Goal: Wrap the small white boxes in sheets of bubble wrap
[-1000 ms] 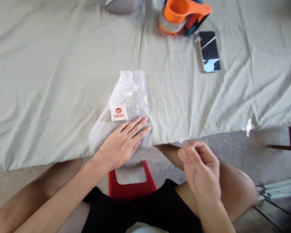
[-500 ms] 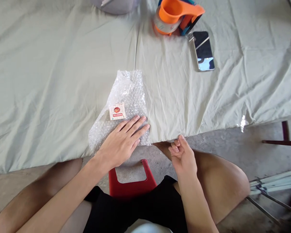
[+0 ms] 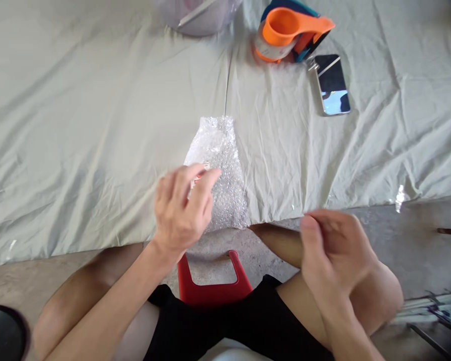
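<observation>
My left hand (image 3: 182, 205) hovers over a small printed box (image 3: 206, 166), its fingers bent and spread apart. Most of the box is hidden behind those fingers; a pale edge and a bit of red show. Beneath lies a sheet of clear bubble wrap (image 3: 227, 175), reaching to the table's front edge. My right hand (image 3: 338, 250) is raised in front of the table edge, above my thigh. Its fingers are curled with thumb and forefinger together, and motion blurs it. Whatever it may pinch I cannot make out.
A pale green cloth (image 3: 97, 110) covers the table. At the back stand a translucent tub (image 3: 199, 20) and an orange-handled tape dispenser (image 3: 281, 35). Beside them lies a phone (image 3: 332, 85). A clear strip (image 3: 400, 198) hangs at the front edge. Below is a red stool (image 3: 214, 293).
My left hand has lifted off the flat wrap and moved over the box, bending its fingers. My right hand has moved right and turned. The whole view has shifted slightly.
</observation>
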A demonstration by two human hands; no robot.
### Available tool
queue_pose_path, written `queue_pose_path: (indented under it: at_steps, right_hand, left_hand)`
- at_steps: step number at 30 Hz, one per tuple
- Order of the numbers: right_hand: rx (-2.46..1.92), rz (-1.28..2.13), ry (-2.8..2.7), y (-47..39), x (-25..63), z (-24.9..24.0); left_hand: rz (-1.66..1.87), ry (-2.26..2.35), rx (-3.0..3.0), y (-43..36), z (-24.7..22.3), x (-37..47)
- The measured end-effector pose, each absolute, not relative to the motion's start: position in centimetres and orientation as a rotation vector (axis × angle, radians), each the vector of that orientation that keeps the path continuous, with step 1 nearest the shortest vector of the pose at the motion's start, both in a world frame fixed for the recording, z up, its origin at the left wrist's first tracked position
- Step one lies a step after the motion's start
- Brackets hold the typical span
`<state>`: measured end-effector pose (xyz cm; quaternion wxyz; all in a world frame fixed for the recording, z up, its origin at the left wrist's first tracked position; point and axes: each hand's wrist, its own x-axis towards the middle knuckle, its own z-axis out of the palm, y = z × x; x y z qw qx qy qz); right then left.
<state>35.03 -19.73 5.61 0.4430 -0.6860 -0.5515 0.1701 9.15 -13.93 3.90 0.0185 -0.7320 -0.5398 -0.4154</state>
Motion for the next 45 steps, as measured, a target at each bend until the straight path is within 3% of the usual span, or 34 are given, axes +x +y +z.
queue_pose_path:
  at_steps: [6, 11, 18, 24, 28, 31, 34, 38, 45]
  right_hand:
    - [-1.791, 0.886, -1.862, -10.4, 29.8, 4.6]
    - [-1.803, 1.166, -1.522, -8.4, 28.8, 3.5]
    - [-1.709, 1.419, -1.254, -7.4, 28.6, 4.6]
    - [-1.686, 1.263, -1.463, -7.2, 28.5, 3.5]
    - [-1.509, 0.682, -1.767, -7.8, 28.4, 2.5]
    - [-1.182, 0.393, -2.147, -8.6, 27.5, 2.4]
    - [-1.018, 0.469, -2.361, -8.7, 26.5, 2.5]
    - [-1.047, 0.662, -2.227, -6.2, 27.6, 2.7]
    - [-1.353, 0.604, -1.992, 0.6, 35.6, 2.0]
  left_hand:
    - [-1.159, -2.353, -2.138, -13.3, 3.6, 6.0]
    - [-1.201, -2.584, -2.313, -13.9, 4.3, 5.6]
    - [-1.082, -3.081, -2.103, -12.4, 7.3, 4.6]
    - [-0.774, -3.056, -1.937, -12.1, 7.4, 4.0]
    - [-0.4, -2.917, -1.906, -12.2, 6.3, 4.0]
    - [-0.361, -2.776, -1.879, -12.6, 5.6, 4.3]
    - [-0.387, -2.443, -2.041, -13.1, 5.1, 4.5]
    - [-0.218, -1.993, -2.487, -13.4, 4.1, 4.0]
    - [-0.128, -2.037, -2.557, -12.5, 3.6, 3.0]
